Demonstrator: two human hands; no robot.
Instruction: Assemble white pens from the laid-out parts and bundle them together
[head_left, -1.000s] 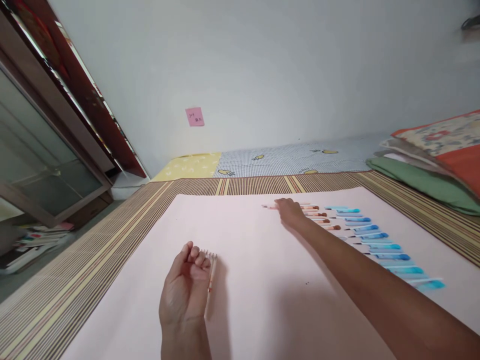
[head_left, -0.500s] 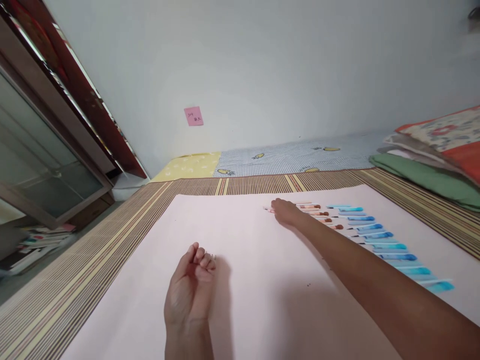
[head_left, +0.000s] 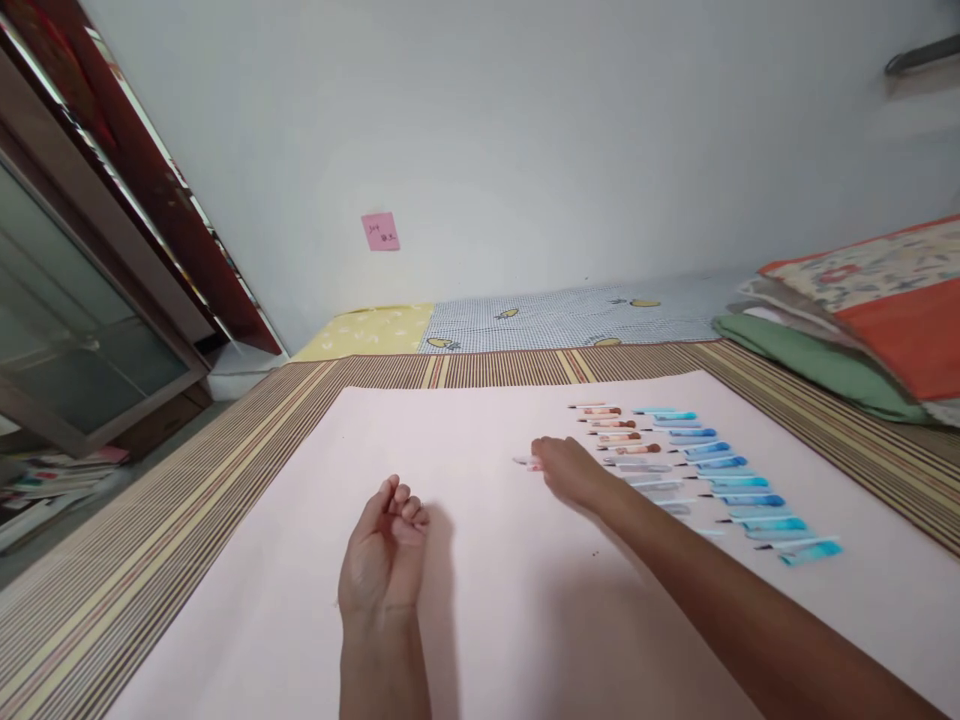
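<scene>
My right hand (head_left: 561, 466) is closed in a pinch over the white sheet, with the pale pointed end of a slim pen (head_left: 523, 461) sticking out to the left of the fingers. Just right of it lie rows of slim dark-tipped pens with coloured pieces beside them: brown-and-peach ones (head_left: 619, 437), greyish ones (head_left: 660, 487) partly hidden by my forearm, and a slanting column of blue ones (head_left: 750, 483). My left hand (head_left: 386, 545) is turned palm up above the sheet, its fingers curled in; whatever they hold, if anything, is hidden.
A large white sheet (head_left: 480, 620) lies on a striped mat (head_left: 210, 500). Folded cloths and a cushion (head_left: 892, 290) are stacked at the right. A pink note (head_left: 381, 231) is stuck on the wall. At the left stand a glass-panelled cabinet (head_left: 90, 330) and piled papers (head_left: 60, 485).
My right hand has drawn back towards me from the far brown-and-peach row, uncovering more pens there. My left hand stays curled in nearly the same place. The view has turned slightly right.
</scene>
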